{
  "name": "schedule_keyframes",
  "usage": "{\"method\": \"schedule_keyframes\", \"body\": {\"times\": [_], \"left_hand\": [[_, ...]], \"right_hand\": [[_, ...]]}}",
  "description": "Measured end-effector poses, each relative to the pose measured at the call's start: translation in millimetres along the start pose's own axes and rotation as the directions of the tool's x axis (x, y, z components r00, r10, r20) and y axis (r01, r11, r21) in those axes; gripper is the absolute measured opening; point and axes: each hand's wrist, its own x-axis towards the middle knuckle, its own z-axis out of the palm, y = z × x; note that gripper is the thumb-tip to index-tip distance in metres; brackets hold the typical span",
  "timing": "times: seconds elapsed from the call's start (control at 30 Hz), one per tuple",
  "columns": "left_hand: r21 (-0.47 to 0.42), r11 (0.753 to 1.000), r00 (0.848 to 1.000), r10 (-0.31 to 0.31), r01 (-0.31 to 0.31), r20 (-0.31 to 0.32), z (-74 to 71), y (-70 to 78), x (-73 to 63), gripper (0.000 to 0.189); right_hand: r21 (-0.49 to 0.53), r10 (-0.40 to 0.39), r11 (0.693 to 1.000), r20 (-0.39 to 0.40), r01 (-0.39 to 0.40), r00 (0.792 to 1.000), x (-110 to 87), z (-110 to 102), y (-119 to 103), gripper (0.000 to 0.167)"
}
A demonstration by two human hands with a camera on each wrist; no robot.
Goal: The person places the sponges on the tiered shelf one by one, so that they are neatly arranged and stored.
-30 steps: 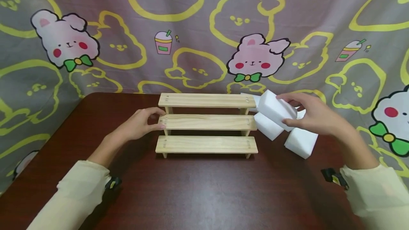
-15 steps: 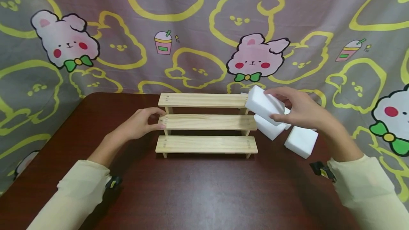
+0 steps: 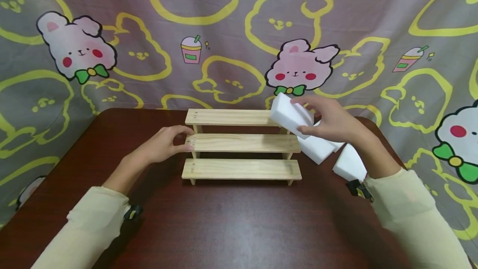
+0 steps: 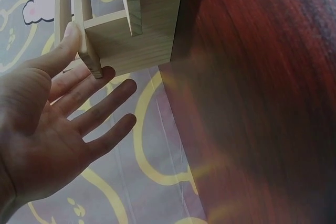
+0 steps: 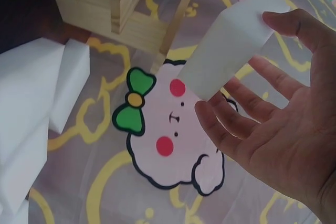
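A three-tier wooden display rack stands on the dark table in the head view. My left hand pinches the left end of its middle step, thumb on top. In the left wrist view the thumb lies on the step edge, and the other fingers extend below it. My right hand holds a white foam block, which overlaps the right end of the top step in the head view. Thumb and fingers grip the foam block at opposite sides in the right wrist view.
Several more white foam blocks lie right of the rack, one of them apart near the right forearm. The reddish-brown table reaches back to a patterned curtain hanging behind it.
My right hand has carried the foam block left and slightly up, from above the loose blocks to the right end of the top step. My left hand has stayed on the rack.
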Motion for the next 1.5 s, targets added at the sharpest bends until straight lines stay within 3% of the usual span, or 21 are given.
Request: {"method": "schedule_keyframes", "body": {"times": [0.17,0.47,0.87,1.17,1.5], "left_hand": [[0.013,1.0,1.0,-0.015,0.015,-0.009,0.3,-1.7,-0.5,0.043],[0.019,1.0,1.0,-0.012,0.012,-0.016,1.0,-3.1,0.3,0.041],[0.028,1.0,1.0,-0.012,0.012,0.004,3.3,-2.3,6.0,0.044],[0.016,0.999,0.999,-0.037,0.037,0.003,-0.2,-2.2,-2.8,0.043],[0.006,0.999,0.999,-0.034,0.033,0.007,0.4,-1.0,-0.3,0.044]], "right_hand": [[-0.001,-0.054,0.999,-0.016,0.054,0.998,12.1,6.9,-4.0,0.061],[0.047,-0.044,0.998,-0.018,0.045,0.999,29.8,19.8,-7.5,0.059],[0.034,0.056,0.998,-0.02,-0.056,0.998,32.3,25.6,-11.9,0.059],[0.015,0.0,1.0,-0.016,0.0,1.0,42.8,28.4,-17.0,0.059],[0.007,-0.041,0.999,-0.006,0.041,0.999,52.4,30.3,-21.4,0.055]]}}
